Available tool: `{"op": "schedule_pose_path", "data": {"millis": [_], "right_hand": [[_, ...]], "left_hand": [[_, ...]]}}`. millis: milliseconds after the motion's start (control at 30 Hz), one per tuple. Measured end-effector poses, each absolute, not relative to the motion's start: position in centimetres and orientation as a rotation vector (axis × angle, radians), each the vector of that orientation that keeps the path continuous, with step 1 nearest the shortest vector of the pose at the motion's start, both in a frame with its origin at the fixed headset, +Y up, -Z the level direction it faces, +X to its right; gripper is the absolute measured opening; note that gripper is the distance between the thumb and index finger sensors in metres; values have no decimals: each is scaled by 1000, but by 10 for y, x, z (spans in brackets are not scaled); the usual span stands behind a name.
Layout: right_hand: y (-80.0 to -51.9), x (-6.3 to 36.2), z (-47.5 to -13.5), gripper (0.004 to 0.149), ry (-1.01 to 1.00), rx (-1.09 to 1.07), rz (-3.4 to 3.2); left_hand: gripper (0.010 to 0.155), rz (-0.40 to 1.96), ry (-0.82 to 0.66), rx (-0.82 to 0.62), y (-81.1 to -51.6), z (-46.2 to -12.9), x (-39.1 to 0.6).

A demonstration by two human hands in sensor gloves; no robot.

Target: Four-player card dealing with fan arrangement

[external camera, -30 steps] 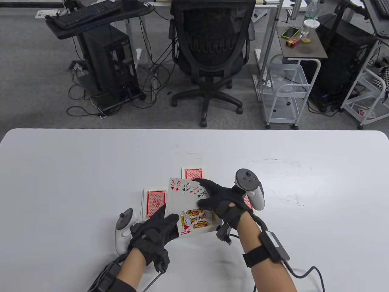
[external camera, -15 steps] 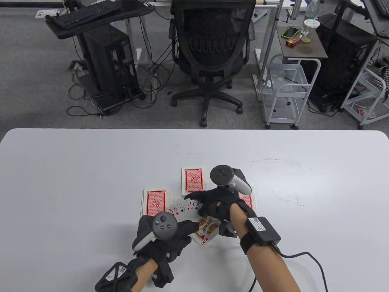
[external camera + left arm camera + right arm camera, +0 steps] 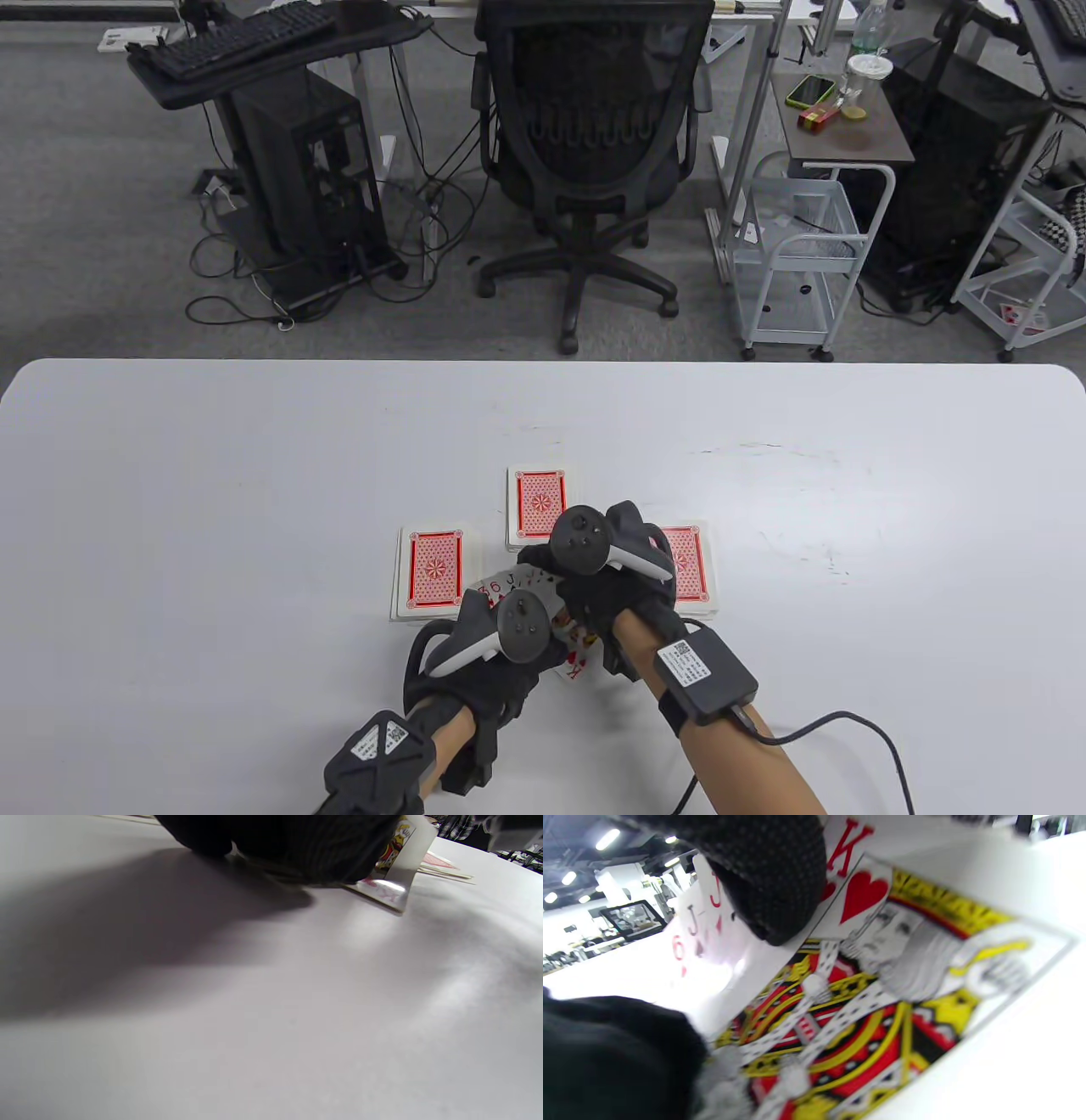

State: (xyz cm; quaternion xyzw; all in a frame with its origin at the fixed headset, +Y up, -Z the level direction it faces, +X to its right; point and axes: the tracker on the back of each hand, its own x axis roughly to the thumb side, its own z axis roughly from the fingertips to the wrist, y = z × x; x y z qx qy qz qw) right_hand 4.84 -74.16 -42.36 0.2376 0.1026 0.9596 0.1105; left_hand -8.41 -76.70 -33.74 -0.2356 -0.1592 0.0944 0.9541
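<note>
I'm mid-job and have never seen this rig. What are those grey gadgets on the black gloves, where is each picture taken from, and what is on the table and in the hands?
These are a person's hands in sensor gloves. The grey gadgets are trackers strapped to the back of each hand, not held. One camera looks down at the white table; one sits on each wrist, very close. Three face-down red-backed piles lie on the table. The left hand and right hand together hold a face-up fan, low over the table; the right wrist view shows its king of hearts.
</note>
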Motion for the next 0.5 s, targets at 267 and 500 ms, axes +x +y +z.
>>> {"op": "schedule_pose_path", "data": {"millis": [267,500], "right_hand": [[-751,41,-424,76,171,716,2988],[-759,43,-427,73,157,631,3112]], "left_hand": [[52,178,-311,-483,-766,-339,-82],[52,192,-306,-503,-765,-341,-82]]}}
